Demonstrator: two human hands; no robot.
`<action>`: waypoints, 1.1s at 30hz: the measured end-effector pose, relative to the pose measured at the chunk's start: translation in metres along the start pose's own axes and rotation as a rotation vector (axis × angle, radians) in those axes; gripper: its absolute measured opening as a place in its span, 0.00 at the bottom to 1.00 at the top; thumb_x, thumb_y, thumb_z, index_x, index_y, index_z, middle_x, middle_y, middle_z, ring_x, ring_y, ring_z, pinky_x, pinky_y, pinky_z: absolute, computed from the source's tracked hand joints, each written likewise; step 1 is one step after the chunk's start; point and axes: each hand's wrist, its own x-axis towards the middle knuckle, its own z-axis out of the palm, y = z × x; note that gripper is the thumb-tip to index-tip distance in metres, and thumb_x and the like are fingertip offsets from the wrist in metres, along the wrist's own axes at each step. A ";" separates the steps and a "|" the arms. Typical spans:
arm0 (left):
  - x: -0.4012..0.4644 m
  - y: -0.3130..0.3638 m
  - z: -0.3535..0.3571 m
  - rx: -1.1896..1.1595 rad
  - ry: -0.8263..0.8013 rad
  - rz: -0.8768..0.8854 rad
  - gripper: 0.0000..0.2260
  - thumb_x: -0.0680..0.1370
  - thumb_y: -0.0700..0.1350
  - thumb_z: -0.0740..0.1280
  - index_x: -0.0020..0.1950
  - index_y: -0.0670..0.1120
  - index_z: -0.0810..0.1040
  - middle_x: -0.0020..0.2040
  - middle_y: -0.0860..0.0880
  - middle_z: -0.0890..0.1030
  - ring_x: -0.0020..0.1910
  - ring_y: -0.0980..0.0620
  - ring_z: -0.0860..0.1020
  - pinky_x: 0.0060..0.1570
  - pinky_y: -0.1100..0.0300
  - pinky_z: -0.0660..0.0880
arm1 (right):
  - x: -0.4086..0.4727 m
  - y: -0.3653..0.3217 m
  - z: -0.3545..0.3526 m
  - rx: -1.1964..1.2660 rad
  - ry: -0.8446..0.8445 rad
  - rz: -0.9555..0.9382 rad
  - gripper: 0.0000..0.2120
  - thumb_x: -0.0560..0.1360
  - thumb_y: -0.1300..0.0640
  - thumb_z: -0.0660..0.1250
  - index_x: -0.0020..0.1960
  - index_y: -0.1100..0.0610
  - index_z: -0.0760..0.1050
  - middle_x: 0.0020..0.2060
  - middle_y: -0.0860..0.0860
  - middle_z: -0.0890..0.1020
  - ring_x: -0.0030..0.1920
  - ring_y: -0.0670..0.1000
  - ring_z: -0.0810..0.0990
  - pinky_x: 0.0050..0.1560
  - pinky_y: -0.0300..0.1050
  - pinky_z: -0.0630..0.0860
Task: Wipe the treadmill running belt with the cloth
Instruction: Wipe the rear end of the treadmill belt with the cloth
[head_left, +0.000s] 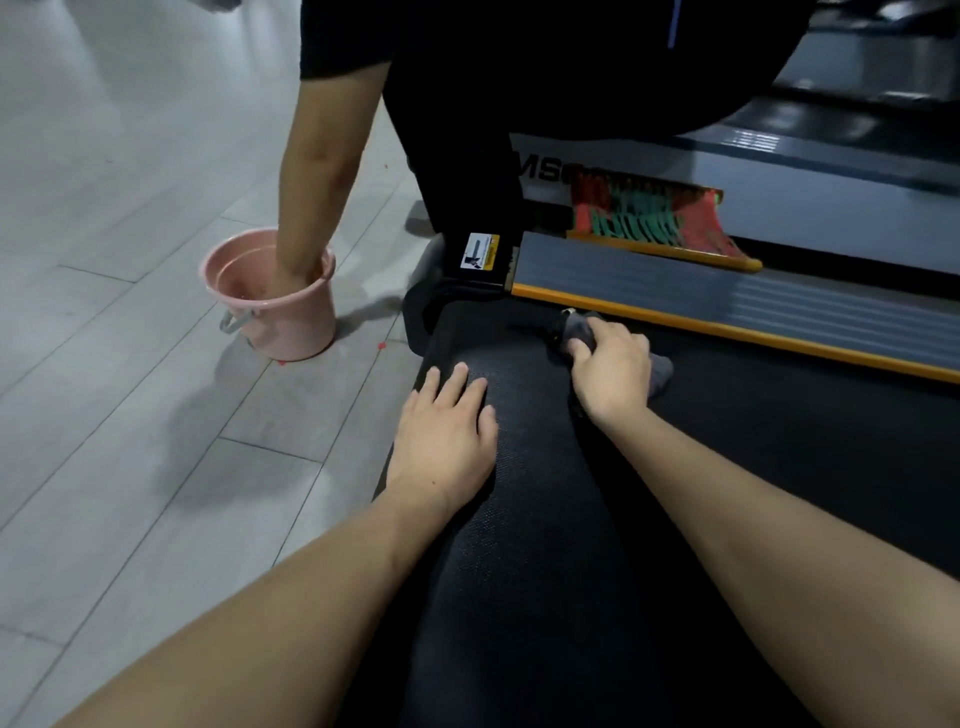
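The black textured running belt (545, 545) runs from the bottom of the view up towards the grey side rail. My right hand (613, 371) grips a bunched grey cloth (579, 328) and holds it against the belt near the rail's yellow edge; part of the cloth shows past the heel of that hand. My left hand (447, 431) lies flat on the belt's left side, fingers straight and slightly spread, holding nothing.
A pink bucket (291, 317) stands on the grey floor left of the treadmill, another person's hand (291, 275) dipped into it. That person, in black, crouches at the belt's far end. The grey side rail (727, 291) with a yellow edge borders the belt.
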 end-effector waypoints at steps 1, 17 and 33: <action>0.000 0.000 0.001 -0.004 0.021 0.000 0.27 0.81 0.58 0.47 0.76 0.51 0.69 0.79 0.47 0.64 0.79 0.42 0.59 0.76 0.45 0.59 | 0.002 -0.010 0.005 0.017 0.006 -0.017 0.13 0.79 0.49 0.63 0.61 0.52 0.77 0.60 0.53 0.80 0.60 0.61 0.72 0.60 0.56 0.69; -0.006 0.006 -0.007 0.004 0.030 -0.017 0.28 0.80 0.59 0.46 0.76 0.52 0.68 0.80 0.50 0.63 0.80 0.45 0.56 0.75 0.45 0.60 | 0.028 0.078 -0.029 0.046 -0.011 0.023 0.09 0.78 0.50 0.65 0.54 0.52 0.79 0.54 0.52 0.83 0.57 0.61 0.76 0.58 0.54 0.73; -0.006 0.011 -0.010 0.036 0.063 -0.007 0.26 0.80 0.57 0.48 0.73 0.49 0.71 0.78 0.49 0.67 0.78 0.44 0.61 0.74 0.47 0.63 | 0.023 0.131 -0.058 0.062 -0.013 0.048 0.08 0.77 0.49 0.65 0.54 0.49 0.78 0.49 0.51 0.83 0.52 0.57 0.79 0.47 0.49 0.72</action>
